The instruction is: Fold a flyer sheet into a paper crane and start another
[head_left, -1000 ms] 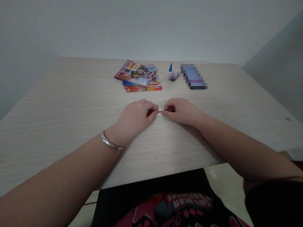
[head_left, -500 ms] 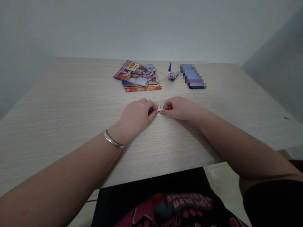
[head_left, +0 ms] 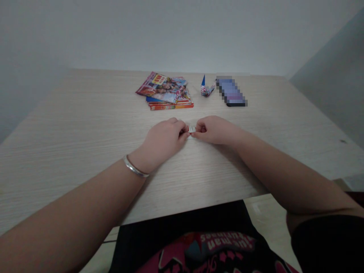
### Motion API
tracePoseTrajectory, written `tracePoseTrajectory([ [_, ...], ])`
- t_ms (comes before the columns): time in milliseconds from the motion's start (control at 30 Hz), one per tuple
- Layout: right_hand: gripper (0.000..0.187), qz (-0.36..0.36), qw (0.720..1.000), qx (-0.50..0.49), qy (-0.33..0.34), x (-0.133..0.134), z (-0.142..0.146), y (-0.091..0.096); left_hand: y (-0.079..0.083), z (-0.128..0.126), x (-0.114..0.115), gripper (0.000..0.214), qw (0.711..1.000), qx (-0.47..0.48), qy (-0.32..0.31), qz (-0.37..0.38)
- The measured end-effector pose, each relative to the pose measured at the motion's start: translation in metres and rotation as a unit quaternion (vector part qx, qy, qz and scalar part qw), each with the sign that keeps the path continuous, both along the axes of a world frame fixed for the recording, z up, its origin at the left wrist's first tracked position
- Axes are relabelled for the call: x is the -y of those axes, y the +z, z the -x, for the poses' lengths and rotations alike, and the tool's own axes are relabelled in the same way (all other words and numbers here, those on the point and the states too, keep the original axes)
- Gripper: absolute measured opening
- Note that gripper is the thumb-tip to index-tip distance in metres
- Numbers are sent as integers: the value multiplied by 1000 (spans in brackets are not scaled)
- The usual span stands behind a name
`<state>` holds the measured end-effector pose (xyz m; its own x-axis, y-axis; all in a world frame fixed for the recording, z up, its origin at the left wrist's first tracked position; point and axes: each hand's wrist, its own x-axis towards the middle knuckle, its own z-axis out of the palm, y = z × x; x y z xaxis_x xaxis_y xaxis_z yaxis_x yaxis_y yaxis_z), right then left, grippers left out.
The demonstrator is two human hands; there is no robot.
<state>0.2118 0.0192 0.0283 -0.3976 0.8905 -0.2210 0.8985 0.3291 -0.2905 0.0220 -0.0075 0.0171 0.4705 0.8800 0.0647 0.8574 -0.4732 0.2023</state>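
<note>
Between my two hands is a small piece of folded paper [head_left: 192,129], white with red print along its edges. My left hand [head_left: 167,137], with a silver bangle [head_left: 135,167] at the wrist, pinches the paper's left end between thumb and fingers. At the right end my right hand [head_left: 214,130] pinches it in the same way, fingers curled. Both hands rest low over the pale wood-grain table [head_left: 199,170]. My fingers cover much of the paper, so its full shape is hidden.
Beyond my left hand lies a stack of colourful printed leaflets [head_left: 167,93]. A folded paper crane [head_left: 207,90] with a blue point stands right of it. Farther right lies a phone [head_left: 231,92], its screen blurred out. A wall [head_left: 182,34] rises behind the table.
Hardly anything differs: both hands keep their pinch on the paper, which seems slightly flatter or tilted. The whole view has shifted very slightly.
</note>
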Motion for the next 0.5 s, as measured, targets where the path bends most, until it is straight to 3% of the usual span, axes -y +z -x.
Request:
tracePoseTrajectory([
  [500, 25, -12, 1000, -3, 9, 3, -4, -1, 1, 2, -4, 18, 998, 58, 11, 36],
])
